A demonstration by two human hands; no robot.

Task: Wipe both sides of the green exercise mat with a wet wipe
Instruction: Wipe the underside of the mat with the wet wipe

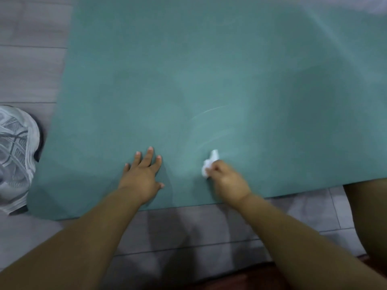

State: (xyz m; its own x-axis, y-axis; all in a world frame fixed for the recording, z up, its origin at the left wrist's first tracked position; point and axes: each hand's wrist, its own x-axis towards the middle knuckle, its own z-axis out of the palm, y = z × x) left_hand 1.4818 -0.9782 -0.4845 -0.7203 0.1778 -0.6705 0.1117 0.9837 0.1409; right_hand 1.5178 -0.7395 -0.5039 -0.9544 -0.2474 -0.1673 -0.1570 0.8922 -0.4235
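The green exercise mat [209,70] lies flat on the floor and fills most of the view. My left hand [142,176] presses flat on it near its front edge, fingers spread. To its right, my right hand [227,181] grips a crumpled white wet wipe [209,164] against the mat surface. Faint curved wet streaks show on the mat just beyond the wipe. The right hand is blurred.
A grey and white sneaker [14,155] sits on the grey plank floor [29,59] at the mat's left edge. My knee [368,216] shows at the right, touching the mat's front edge. Grey floor runs along the front under my forearms.
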